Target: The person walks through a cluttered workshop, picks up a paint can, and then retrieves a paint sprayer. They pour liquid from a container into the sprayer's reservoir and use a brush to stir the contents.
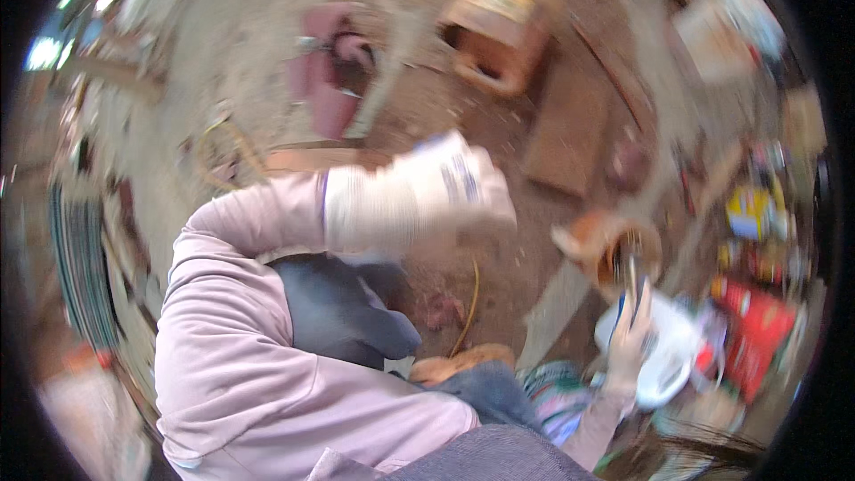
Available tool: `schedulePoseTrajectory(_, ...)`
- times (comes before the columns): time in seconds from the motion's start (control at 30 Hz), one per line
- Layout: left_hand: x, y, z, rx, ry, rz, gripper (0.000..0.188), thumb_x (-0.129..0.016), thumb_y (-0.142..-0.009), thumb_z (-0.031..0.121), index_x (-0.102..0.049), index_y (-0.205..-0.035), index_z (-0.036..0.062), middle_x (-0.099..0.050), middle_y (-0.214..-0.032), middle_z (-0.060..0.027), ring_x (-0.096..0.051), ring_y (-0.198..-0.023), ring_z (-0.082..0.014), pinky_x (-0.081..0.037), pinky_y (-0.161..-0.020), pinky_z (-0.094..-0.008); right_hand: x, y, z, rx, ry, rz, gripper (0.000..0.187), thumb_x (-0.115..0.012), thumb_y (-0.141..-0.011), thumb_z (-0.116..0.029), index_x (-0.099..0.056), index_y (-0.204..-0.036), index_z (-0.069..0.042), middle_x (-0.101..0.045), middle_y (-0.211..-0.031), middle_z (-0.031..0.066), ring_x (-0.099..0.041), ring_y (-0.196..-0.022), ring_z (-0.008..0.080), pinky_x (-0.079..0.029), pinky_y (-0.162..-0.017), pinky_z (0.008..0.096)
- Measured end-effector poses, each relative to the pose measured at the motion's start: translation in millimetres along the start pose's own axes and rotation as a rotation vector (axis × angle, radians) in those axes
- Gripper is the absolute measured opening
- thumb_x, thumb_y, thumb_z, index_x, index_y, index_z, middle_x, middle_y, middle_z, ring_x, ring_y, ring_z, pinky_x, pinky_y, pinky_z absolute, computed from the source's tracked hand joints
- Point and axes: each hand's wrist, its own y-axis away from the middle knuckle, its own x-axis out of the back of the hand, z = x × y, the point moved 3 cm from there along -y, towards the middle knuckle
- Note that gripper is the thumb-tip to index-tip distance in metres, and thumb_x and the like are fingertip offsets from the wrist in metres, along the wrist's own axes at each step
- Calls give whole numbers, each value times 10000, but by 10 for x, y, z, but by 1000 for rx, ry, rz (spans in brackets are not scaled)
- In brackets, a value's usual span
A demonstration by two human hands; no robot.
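My left hand (pixel 454 191) wears a white knitted glove with blue marks and is held out in front of my body. Its fingers look curled into a fist; blur hides whatever may be inside. On the right, my right hand (pixel 631 343), also in a pale glove, is closed around a slim tool with a blue handle and a metal shaft (pixel 633 269). The far end of that tool reaches into the mouth of an orange-brown cut container (pixel 590 236), and its tip is too blurred to name.
A cut-open orange-brown jerrycan (pixel 512 13) lies ahead beside a flat brown board (pixel 570 129). Maroon cloth-like material (pixel 322 71) lies on the ground farther left. A white bucket or tub (pixel 668 361), a red packet (pixel 757 330) and a yellow can (pixel 746 212) crowd the right.
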Motion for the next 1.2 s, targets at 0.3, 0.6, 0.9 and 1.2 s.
schedulePoseTrajectory(0.3, -42, 521, 930, 360, -52, -122, 460, -605, -850, 335, -507, -1215, 72, -569, -840, -45, -584, -797, -233, -426, -694, -368, 688, 74, -767, 168, 243, -98, 367, -569, -899, -301, -575, -1171, -55, -636, -929, 214, -609, -781, 401, -466, -637, 464)
schedulePoseTrajectory(0.6, 373, 879, 982, 900, 432, 134, 884, -629, -810, 355, -138, -1481, 57, -583, -1165, -243, -655, -858, -382, -524, -775, -446, 1531, 747, -2152, 539, 53, -630, 242, -570, -883, -275, -621, -1001, -69, -622, -850, 179, -602, -732, 374, -468, -629, 448)
schedulePoseTrajectory(0.9, 1788, 2070, 3034, 1078, 633, 257, 889, -669, -765, 425, -206, -1472, 147, -286, -1438, -250, -509, -1181, -423, -458, -964, -471, 2291, 1308, -3741, 405, 362, -945, 387, -517, -846, -457, -677, -910, -111, -610, -1045, 187, -582, -964, 352, -470, -811, 474)
schedulePoseTrajectory(1.2, 3895, 4345, 2271, 1598, 161, 602, 548, -660, -754, 427, -594, -1168, 73, -633, -1042, -185, -582, -1024, -381, -460, -904, -463, 2736, -355, -4647, 56, 252, -704, 540, -464, -898, -482, -655, -1075, -9, -647, -1079, 216, -607, -1034, 359, -469, -899, 437)
